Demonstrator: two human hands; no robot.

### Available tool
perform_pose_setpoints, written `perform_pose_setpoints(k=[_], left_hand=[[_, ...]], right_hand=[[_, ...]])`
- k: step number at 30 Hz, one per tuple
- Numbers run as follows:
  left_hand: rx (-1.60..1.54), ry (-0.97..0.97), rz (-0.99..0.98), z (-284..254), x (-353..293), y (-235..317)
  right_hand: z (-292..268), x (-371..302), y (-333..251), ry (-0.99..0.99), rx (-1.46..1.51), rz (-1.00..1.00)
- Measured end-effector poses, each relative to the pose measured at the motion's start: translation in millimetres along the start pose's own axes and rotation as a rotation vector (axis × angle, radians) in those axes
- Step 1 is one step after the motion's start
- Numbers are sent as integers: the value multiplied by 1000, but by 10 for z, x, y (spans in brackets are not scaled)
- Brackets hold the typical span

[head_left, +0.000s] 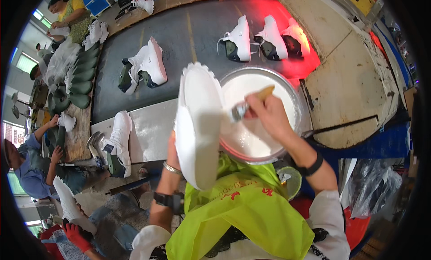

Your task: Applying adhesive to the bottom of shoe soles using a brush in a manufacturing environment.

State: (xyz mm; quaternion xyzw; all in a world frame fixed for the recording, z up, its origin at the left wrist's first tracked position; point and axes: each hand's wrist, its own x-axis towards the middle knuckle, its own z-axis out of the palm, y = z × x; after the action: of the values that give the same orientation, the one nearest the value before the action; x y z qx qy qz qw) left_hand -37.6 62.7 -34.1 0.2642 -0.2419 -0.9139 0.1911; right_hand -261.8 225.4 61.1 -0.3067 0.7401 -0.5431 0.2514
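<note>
Left side of frame: a white sneaker (120, 136) stands toe up on the metal ledge (150, 125), left of the work. Center: white sole (200, 130), long axis running nearly up-down in the frame, scalloped end at top, rounded end down near the green apron (242, 201). Left hand (172, 147) is on the sole's left edge and is the nearer one, in contact; it grips the sole from behind, most fingers hidden, so exact finger placement can't be told. Just right of the sole: brush (239, 112), slanting from upper right to lower left, bristle end pointing at the sole's right edge; touching or a slight gap, can't tell. Right hand (268, 114) pinches the brush handle, fingers closed around it, apart from the sole, which lies to its left. Below the brush and right hand, center-right: round metal pot (258, 160) of white liquid (256, 141).
</note>
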Motion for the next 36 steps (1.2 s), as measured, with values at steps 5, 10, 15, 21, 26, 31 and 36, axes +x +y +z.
perform_pose_setpoints(k=[5,10,15,21,26,31,36], left_hand=[[120,-190,-111,383,1218,908],[497,96,28,358,3005,962],[1163,433,229,393,4122,528],[1554,467,134,628,3677,1046],[1758,1259,860,-589,2890,1975],[1309,948,-11,-1165,3087,2171],[1179,1040,-39,-932,3137,2160]], right_hand=[[-279,-246,-283,165,231,114],[-460,-206,-150,338,206,219],[-534,-41,-70,315,256,180],[-467,116,-79,207,252,184],[-435,82,-250,234,251,118],[-331,16,-257,187,248,150],[-348,-85,-242,250,232,139]])
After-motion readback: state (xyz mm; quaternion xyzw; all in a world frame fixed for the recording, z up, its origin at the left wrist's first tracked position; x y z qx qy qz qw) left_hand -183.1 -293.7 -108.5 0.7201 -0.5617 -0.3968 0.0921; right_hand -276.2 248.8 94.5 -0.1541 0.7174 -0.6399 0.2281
